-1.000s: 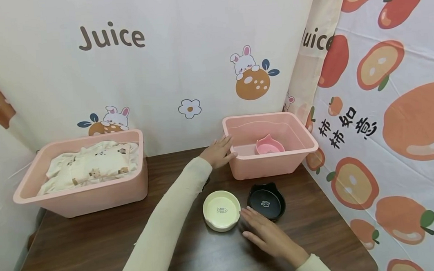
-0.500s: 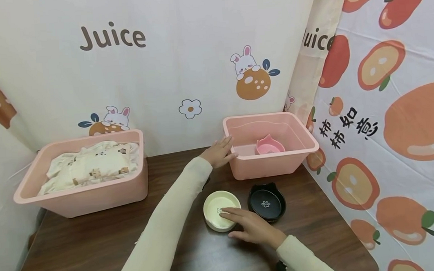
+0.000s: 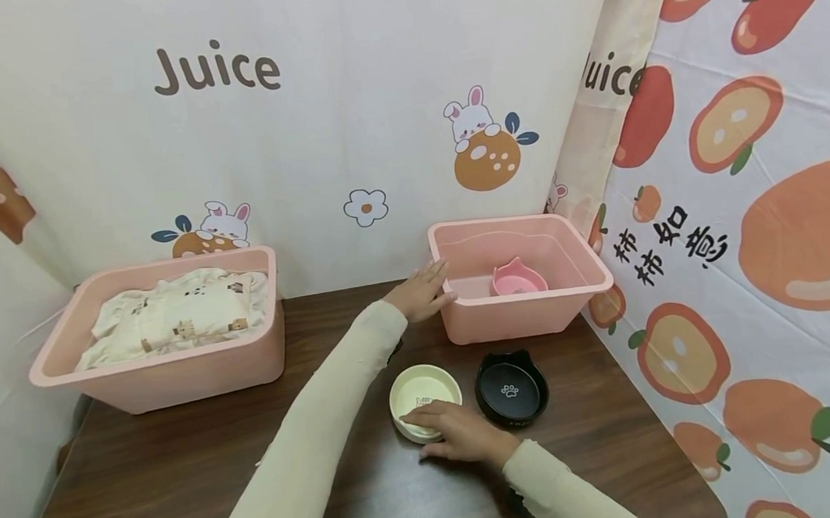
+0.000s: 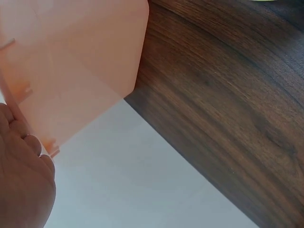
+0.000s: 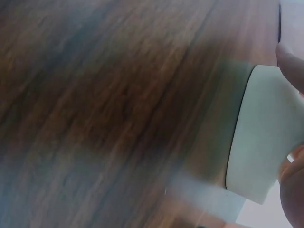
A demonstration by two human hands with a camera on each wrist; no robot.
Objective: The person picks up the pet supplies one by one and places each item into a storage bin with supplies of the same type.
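In the head view, my left hand rests against the left rim of the right-hand pink bin, fingers extended. The left wrist view shows that hand at the edge of the bin's pinkish wall. My right hand grips a pale yellow pet bowl, its fingers over the rim and its thumb low on the near side. The fingers hide part of the fish print. From the right wrist, the bowl's smooth side shows between thumb and fingers. A black cat-eared bowl with a paw print sits just right.
A pink cat-eared bowl sits inside the right-hand bin. Another pink bin at the left holds cream printed cloth. Both stand on a dark wooden table, against printed curtains behind and at the right.
My right hand has moved left from beside the black bowl, over the yellow bowl and onto its near right rim. The left hand stays at the bin.
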